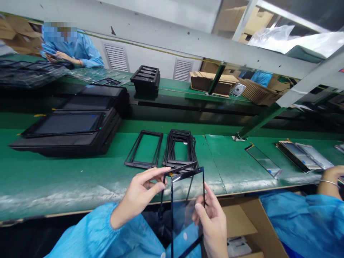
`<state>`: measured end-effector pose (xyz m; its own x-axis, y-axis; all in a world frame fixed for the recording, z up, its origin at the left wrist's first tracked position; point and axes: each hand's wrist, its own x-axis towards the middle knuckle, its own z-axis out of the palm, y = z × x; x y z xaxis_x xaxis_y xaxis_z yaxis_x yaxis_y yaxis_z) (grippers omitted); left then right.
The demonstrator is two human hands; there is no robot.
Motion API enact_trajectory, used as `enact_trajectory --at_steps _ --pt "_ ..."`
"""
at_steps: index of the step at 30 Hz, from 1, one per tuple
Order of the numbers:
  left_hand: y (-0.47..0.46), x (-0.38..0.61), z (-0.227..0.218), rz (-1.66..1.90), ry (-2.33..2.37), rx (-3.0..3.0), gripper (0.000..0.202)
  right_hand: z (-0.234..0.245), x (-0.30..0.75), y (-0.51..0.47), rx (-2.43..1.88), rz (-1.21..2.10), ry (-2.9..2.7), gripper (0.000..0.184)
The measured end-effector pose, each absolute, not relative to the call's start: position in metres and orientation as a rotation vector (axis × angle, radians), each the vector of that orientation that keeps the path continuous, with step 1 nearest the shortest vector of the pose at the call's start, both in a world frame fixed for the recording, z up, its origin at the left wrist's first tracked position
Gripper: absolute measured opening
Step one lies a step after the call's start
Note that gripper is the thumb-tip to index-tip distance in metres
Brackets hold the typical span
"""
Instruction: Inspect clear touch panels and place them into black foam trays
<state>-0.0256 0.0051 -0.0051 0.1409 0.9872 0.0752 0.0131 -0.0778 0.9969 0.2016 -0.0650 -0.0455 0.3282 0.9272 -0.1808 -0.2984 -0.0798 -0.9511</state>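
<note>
My left hand (138, 193) pinches a thin black rectangular frame (183, 167) by its upper left corner, thumb in front and fingers behind. In front of that frame, partly overlapping it, a clear glass panel with a black border (185, 204) is tilted up. My right hand (212, 218) grips this panel by its right edge, and its fingers show through the glass. Whether frame and panel touch is hard to tell. Just beyond them on the bench lies a loose pile of black frames (168, 147). Left of the pile lie a couple more black frames (140, 165), overlapping.
Black trays (107, 138) bearing dark screens are stacked at left. A glass panel (262, 161) and a pile of panels (298, 156) lie right, beside a co-worker's arm (331, 179). An open cardboard box (268, 222) stands below the bench edge. A metal post (258, 123) rises behind.
</note>
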Motion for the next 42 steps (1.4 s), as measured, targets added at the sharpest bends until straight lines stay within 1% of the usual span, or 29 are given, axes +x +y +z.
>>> enact_trajectory --at_steps 5,9,13,17,21,26,32,42 --pt "0.004 -0.024 -0.005 1.127 1.028 1.252 0.037 -0.047 0.202 -0.065 -1.269 1.133 -0.683 0.070" --pt "0.006 -0.023 -0.005 1.163 0.996 1.173 0.037 -0.051 0.202 -0.066 -1.280 1.137 -0.705 0.068" --pt "0.007 -0.024 -0.004 1.195 0.980 1.107 0.039 -0.053 0.202 -0.067 -1.291 1.138 -0.713 0.070" --pt "0.007 -0.024 -0.001 1.207 1.002 1.111 0.036 -0.052 0.201 -0.067 -1.320 1.145 -0.713 0.072" --pt "0.007 -0.022 0.002 1.207 1.013 1.120 0.034 -0.049 0.199 -0.066 -1.310 1.148 -0.705 0.069" --pt "0.007 -0.018 0.001 1.174 0.988 1.022 0.044 -0.048 0.196 -0.066 -1.292 1.095 -0.705 0.067" --pt "0.006 -0.016 -0.003 1.124 0.975 0.943 0.042 -0.051 0.194 -0.067 -1.332 1.074 -0.738 0.066" --pt "0.006 -0.017 -0.018 1.069 0.988 0.868 0.053 -0.051 0.191 -0.066 -1.375 1.061 -0.749 0.069"
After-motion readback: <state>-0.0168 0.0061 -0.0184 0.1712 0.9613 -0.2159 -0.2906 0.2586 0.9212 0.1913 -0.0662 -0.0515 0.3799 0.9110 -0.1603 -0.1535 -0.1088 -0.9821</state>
